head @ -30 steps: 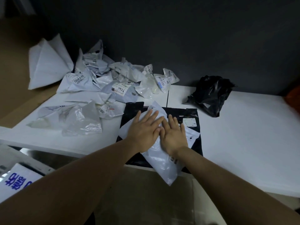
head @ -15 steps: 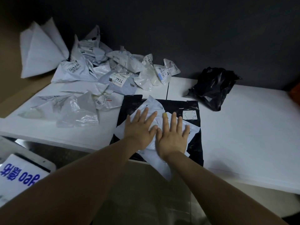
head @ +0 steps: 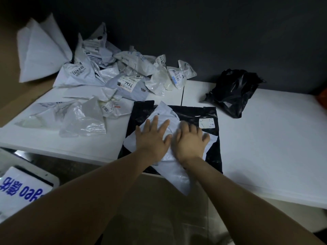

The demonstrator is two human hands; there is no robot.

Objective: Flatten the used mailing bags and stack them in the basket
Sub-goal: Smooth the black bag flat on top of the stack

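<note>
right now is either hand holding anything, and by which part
Nothing is gripped: left hand and right hand press flat on the middle of the white bag.

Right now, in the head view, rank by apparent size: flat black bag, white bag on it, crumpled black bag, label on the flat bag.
1. flat black bag
2. white bag, partly hidden
3. crumpled black bag, farther away, so less sure
4. label

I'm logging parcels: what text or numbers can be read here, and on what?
"7936": handwritten on the grey bag's label.
"55-2 4203": white bag in the pile.
Small label on the flat black bag: too blurred.
White sheet, lower left: blue print, upside down, unreadable.
Other labels: too small.
</note>
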